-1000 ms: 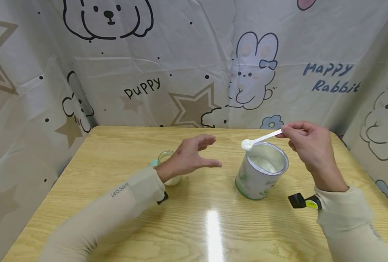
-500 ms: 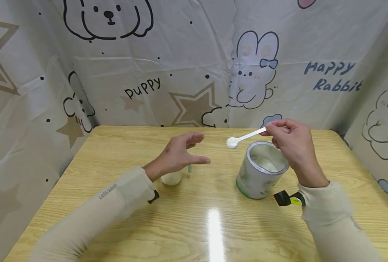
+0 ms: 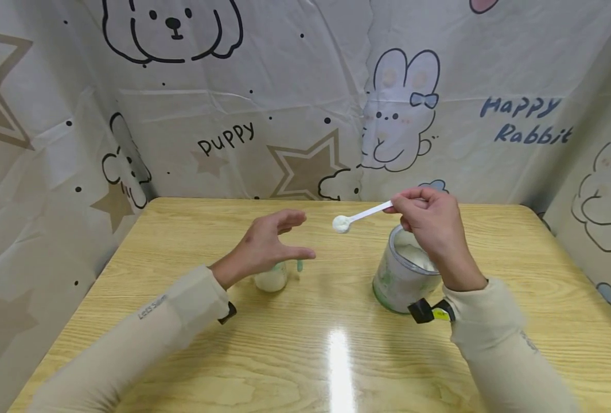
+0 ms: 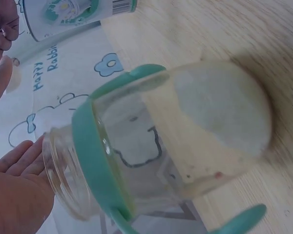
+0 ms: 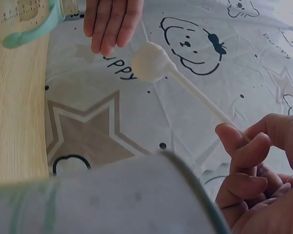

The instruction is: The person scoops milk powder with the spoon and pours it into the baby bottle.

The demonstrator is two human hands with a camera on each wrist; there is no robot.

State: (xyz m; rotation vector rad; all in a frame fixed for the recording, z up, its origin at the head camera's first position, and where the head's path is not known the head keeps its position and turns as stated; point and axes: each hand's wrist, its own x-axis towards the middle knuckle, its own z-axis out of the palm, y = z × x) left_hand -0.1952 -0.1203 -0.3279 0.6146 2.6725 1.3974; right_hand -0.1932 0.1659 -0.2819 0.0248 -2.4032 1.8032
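Note:
A white measuring scoop [image 3: 342,223] heaped with white powder is pinched by its handle in my right hand [image 3: 431,229]. That hand is above the open powder tin [image 3: 403,281], and the scoop's bowl is in the air left of the tin's rim. My left hand [image 3: 264,241] is held in the air, thumb and fingers apart, with nothing between them. Below and behind it stands a clear baby bottle [image 3: 271,280], partly hidden in the head view. The left wrist view shows the bottle [image 4: 156,136] uncapped, with green handles and pale powder at its base.
The wooden table [image 3: 284,355] carries the tin on the right and the bottle on the left. A printed cloth [image 3: 305,86] with puppy and rabbit drawings hangs behind the table and along its sides.
My right hand has carried the filled scoop leftward, from over the tin into the space between tin and left hand. My left hand has shifted left, over the bottle.

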